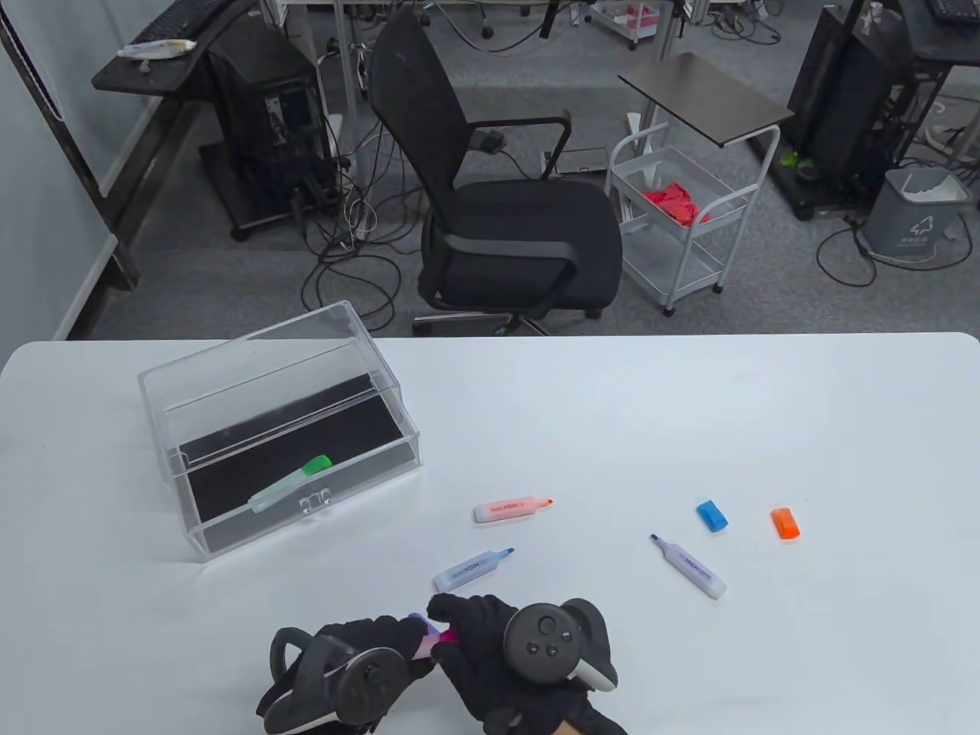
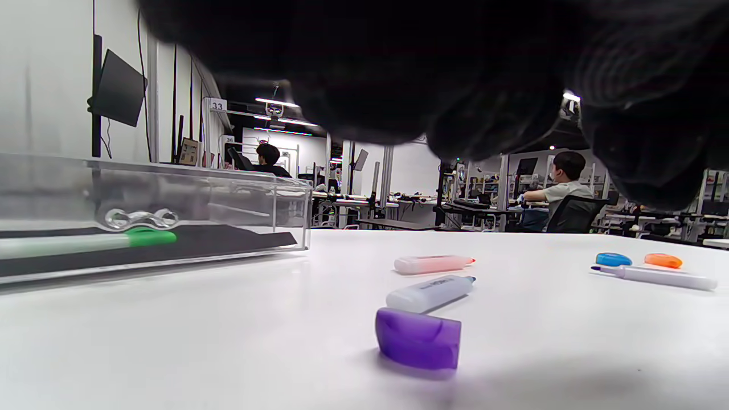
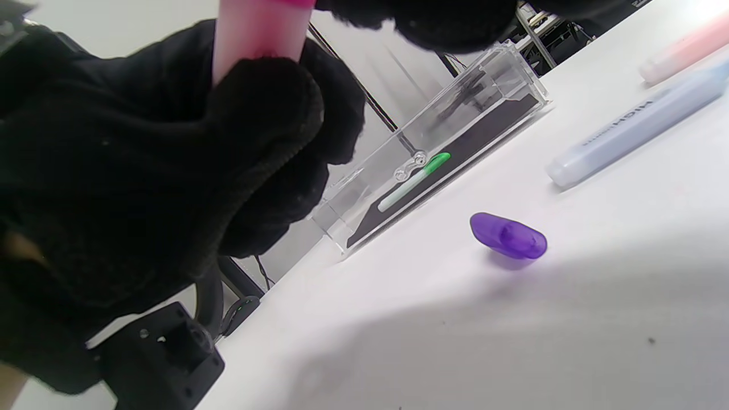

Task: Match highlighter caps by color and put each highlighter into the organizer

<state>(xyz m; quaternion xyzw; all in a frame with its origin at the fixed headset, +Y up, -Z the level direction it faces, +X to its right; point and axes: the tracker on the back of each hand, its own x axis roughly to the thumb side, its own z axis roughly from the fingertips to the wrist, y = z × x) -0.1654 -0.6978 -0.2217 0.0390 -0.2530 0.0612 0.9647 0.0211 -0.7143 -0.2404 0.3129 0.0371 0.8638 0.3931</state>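
White tabletop: only my wrist views show the glossy purple cap (image 2: 418, 337), while both hands (image 1: 360, 658) (image 1: 490, 658) clamp the pink highlighter (image 3: 259, 31).

Beyond the table (image 1: 689, 398): black office chair (image 1: 505, 207), white wire cart (image 1: 681, 222) holding red cloth (image 1: 675, 204), grey bin (image 1: 919, 210), cables (image 1: 344, 253) strewn over the carpet. In the left wrist view: wall monitor (image 2: 117, 88), seated people (image 2: 561, 182) at distant desks.
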